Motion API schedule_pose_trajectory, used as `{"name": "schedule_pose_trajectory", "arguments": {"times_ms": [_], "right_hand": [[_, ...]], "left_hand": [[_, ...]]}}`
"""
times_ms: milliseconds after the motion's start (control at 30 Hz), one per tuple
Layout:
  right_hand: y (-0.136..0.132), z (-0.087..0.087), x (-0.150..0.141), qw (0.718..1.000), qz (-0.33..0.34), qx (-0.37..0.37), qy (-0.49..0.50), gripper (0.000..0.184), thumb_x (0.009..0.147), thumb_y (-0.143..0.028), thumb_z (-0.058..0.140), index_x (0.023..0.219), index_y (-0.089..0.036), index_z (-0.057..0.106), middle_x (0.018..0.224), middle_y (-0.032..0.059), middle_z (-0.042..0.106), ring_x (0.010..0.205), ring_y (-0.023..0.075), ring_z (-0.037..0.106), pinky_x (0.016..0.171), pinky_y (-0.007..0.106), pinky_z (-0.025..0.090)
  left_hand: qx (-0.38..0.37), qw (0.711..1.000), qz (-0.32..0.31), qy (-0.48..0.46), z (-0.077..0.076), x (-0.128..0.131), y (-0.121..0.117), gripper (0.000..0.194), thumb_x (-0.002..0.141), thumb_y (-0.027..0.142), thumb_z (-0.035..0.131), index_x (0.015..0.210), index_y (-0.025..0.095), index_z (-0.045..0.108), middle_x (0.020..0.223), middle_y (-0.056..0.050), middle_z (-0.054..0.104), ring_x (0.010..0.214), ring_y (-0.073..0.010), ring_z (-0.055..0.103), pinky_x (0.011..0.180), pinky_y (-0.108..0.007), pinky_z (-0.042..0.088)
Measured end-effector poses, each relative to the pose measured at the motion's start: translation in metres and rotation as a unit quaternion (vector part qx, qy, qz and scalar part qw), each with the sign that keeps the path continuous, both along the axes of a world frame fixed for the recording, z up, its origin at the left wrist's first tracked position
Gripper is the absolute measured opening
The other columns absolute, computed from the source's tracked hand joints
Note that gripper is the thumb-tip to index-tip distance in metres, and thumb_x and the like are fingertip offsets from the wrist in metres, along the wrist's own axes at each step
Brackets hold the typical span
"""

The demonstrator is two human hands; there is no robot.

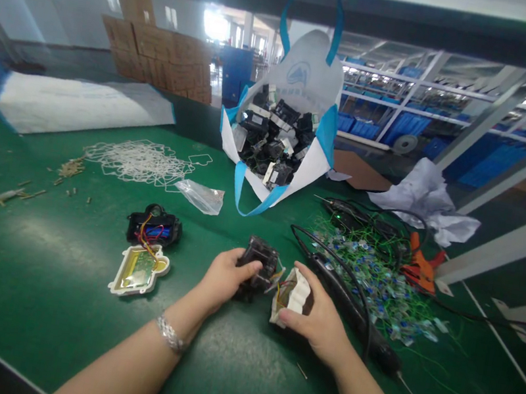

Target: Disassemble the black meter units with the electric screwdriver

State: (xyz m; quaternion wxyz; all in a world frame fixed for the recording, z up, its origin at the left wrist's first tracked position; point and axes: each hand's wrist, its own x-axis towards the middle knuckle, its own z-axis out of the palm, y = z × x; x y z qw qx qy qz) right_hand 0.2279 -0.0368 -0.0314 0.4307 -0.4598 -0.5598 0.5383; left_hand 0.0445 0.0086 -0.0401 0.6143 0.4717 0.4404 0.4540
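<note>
My left hand (225,277) is closed round a black plastic housing (260,260), thumb on its near side. In my right hand (319,316) is a white-rimmed cover (295,292), held at its edges and tilted on its side. Thin coloured wires run between the two halves. To the left lies a similar opened unit: a black housing (153,227) with a blue part and red wires inside, joined by wires to a white cover (139,270) that shows a yellowish circuit board. A black electric screwdriver-like tool (350,304) with a long thin tip lies right of my right hand.
A white bag (319,159) with blue handles, full of black units, stands at the back. White ring gaskets (139,161) and a clear plastic bag (200,196) lie left. Green wires with small bluish tabs (374,281), orange-handled pliers (422,265) and crumpled white paper (425,199) occupy the right.
</note>
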Motion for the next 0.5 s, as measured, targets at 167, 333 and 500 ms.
{"name": "schedule_pose_trajectory", "arguments": {"times_ms": [167,333,500], "right_hand": [[-0.001,-0.002,0.006,0.991,0.042,-0.032,0.124,0.082,0.059,-0.03,0.077,0.124,-0.017,0.028,0.112,0.0093,0.046,0.099,0.0251,0.047,0.085,0.034,0.039],[0.001,-0.003,0.009,0.976,0.052,-0.059,0.201,0.078,0.058,-0.027,0.077,0.122,-0.02,0.033,0.114,0.0088,0.046,0.1,0.0256,0.046,0.086,0.035,0.038],[0.002,0.0,0.013,0.964,0.074,-0.076,0.243,0.067,0.062,-0.026,0.072,0.119,-0.02,0.038,0.114,0.0092,0.046,0.101,0.0266,0.046,0.089,0.04,0.036]], "left_hand": [[-0.098,0.985,-0.012,-0.141,0.007,-0.011,0.004,0.034,0.054,0.033,0.073,0.075,0.009,0.06,0.06,-0.002,0.057,0.048,-0.0094,0.047,0.047,-0.019,0.036],[-0.119,0.974,0.008,-0.191,0.004,-0.011,0.005,0.018,0.051,0.02,0.067,0.062,0.009,0.058,0.056,-0.002,0.056,0.048,-0.0117,0.049,0.047,-0.021,0.04],[-0.214,0.946,0.036,-0.242,0.0,-0.006,0.005,0.008,0.063,0.015,0.054,0.067,0.01,0.058,0.062,-0.005,0.059,0.054,-0.0157,0.054,0.053,-0.026,0.045]]}}
